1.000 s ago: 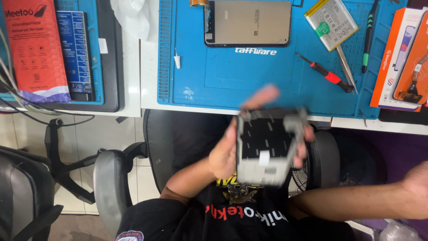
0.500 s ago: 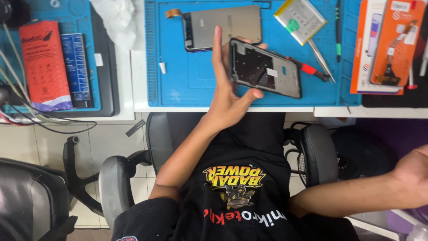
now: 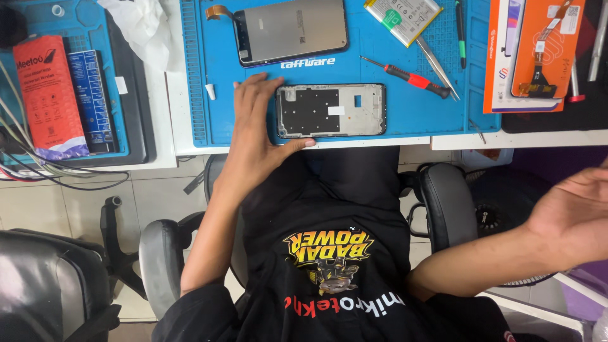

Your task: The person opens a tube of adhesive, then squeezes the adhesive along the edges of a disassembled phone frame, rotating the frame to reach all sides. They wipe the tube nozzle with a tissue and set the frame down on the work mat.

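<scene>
White tabletop [image 3: 171, 136] runs across the top of the view, its near edge just above the person's lap and the black chair armrests [image 3: 446, 190], with pale floor tiles showing to the left. Off to the right and nearest the camera, the right hand [image 3: 573, 212] hangs in open air well away from the tabletop, palm up, fingers loosely spread and holding nothing. The left hand [image 3: 253, 126] lies flat on the blue work mat [image 3: 405, 114] at its near edge, fingers spread, thumb tip touching the lower left corner of the phone frame [image 3: 331, 110]. That frame lies flat, long side along the mat's edge, just right of the hand. Beyond it sit a phone screen [image 3: 291, 28], a red screwdriver [image 3: 411, 79], tweezers [image 3: 437, 60] and a battery [image 3: 402, 12]; bare mat lies between them.
</scene>
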A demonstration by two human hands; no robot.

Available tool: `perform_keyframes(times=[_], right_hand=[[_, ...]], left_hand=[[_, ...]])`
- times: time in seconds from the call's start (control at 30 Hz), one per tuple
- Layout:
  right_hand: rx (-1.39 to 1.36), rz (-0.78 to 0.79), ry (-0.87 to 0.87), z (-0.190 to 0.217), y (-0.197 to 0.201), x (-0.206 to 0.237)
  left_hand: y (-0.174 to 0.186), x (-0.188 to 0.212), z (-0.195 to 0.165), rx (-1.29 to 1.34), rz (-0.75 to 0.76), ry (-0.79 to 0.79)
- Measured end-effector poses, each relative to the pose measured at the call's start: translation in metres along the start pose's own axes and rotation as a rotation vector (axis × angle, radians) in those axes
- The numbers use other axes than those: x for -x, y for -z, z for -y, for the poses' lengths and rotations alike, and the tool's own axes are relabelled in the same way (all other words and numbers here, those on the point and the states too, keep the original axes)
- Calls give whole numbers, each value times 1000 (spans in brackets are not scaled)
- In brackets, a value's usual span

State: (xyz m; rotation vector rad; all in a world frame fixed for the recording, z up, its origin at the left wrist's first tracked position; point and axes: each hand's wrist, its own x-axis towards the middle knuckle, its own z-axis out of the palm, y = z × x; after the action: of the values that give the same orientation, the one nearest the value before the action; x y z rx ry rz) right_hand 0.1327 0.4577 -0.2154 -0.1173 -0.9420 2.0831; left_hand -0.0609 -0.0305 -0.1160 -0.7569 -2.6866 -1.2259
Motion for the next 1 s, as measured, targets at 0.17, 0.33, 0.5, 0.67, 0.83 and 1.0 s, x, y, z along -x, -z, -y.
perform_keyframes(times=[0.17,0.33,0.5,0.67,0.83,1.0], right_hand=[[-169,173,-237,-18,-68,21],[-538,166,-576,-35,-134,30],[-585,128,-638,-42,-161,27],[-374,179,-521,-50,-167,34],[-275,200,-516,-69,-187,50],[-97,248,-516,-82,-226,71]], left_hand=[[-2,2,-1,-99,6,20],[0,3,-2,-130,22,2],[24,9,10,-69,-52,-30],[49,15,27,-334,-193,75],[39,9,32,-336,-235,225],[39,4,20,-261,-307,129]])
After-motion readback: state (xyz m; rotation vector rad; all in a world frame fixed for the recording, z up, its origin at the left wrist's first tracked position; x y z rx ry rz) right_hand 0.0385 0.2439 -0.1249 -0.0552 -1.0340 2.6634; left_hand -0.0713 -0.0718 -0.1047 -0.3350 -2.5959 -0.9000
